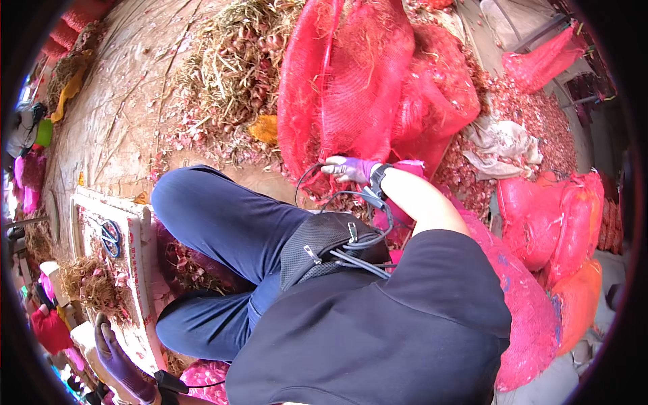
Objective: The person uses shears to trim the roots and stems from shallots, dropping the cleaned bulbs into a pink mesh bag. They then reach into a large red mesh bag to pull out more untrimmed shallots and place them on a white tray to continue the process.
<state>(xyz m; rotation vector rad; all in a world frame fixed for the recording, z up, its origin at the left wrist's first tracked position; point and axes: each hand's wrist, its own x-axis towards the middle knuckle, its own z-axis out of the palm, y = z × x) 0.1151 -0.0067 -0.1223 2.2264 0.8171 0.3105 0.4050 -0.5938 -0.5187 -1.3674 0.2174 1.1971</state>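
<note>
My left hand (119,357), in a purple glove with darker fingertips, is at the lower left with its fingers extended and nothing visible in them. It is beside a white foam box or tray (135,273) whose rim bears writing. On that surface lie blue-handled scissors (110,238) and a clump of dry roots or stalks (93,286). My right hand (349,169), also gloved, is at the lower edge of a large red mesh sack (354,91). Its fingers look spread, and I cannot tell whether they touch the mesh. A dark cable (302,183) runs by the fingertips.
Onion-like bulbs with dry stalks (243,66) are heaped on a ground sheet (126,91). Filled mesh sacks (552,217) stand at the right, near a crumpled white cloth (506,144) and loose red skins (544,121). Another person (50,326) is at the far left.
</note>
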